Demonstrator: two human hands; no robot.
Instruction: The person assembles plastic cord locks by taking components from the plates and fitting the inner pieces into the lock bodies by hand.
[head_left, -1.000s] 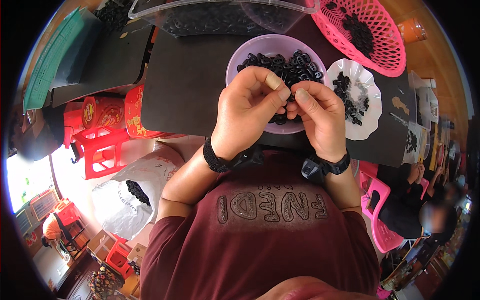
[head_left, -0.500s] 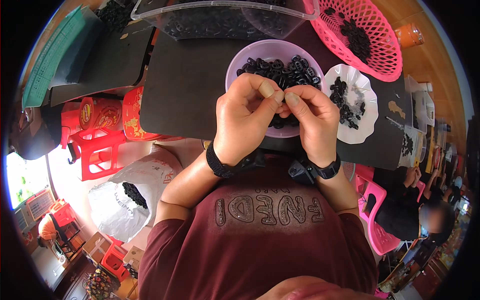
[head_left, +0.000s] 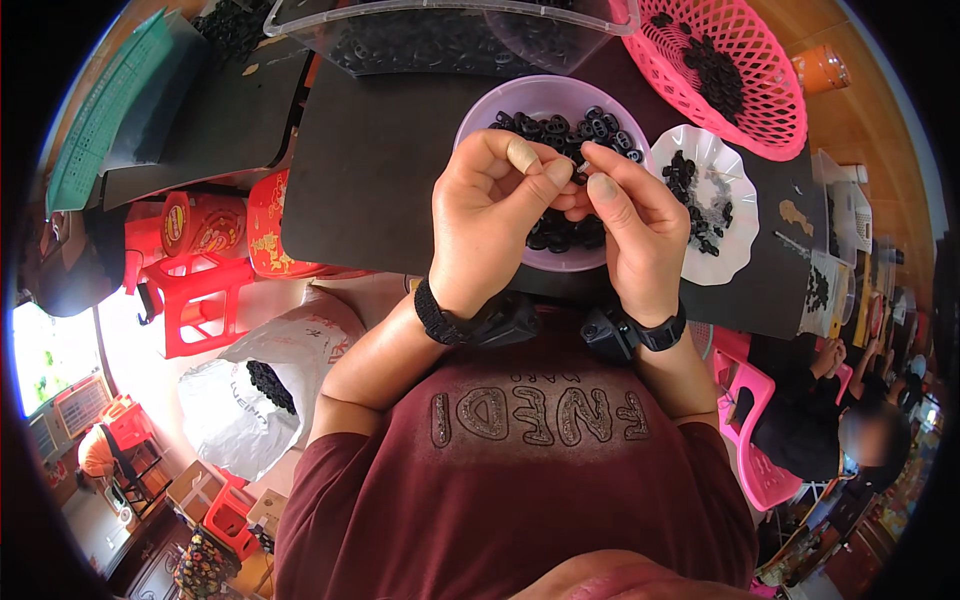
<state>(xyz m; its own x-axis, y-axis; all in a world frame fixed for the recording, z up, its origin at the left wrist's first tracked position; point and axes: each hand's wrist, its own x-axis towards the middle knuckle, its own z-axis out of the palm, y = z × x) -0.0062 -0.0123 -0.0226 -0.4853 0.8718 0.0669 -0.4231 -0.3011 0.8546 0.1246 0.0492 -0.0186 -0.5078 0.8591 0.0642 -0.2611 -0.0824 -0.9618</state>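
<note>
Above a light purple bowl (head_left: 505, 97) of small black two-holed plastic pieces (head_left: 605, 128), my two hands meet at the fingertips. My left hand (head_left: 473, 230), a tan wrap on its index finger, is closed in a pinch; what it grips is mostly hidden. Thumb and index finger of my right hand (head_left: 645, 240) hold a tiny silvery piece (head_left: 583, 168), close to the left thumb. Right of the bowl, a white wavy-edged plate (head_left: 735, 255) bears small black parts (head_left: 680, 182) and fine silvery bits (head_left: 716, 206).
Beyond the bowl stands a clear bin (head_left: 450, 62) full of black pieces. A pink basket (head_left: 780, 125) is at the far right of the black table (head_left: 370, 170). On the floor at left lie a white sack (head_left: 225, 410) and a red stool (head_left: 200, 285). Other people sit at right.
The fingertips have drawn slightly apart. My right hand has shifted a little right, its index finger lifted, and a tiny silvery piece now shows between the hands.
</note>
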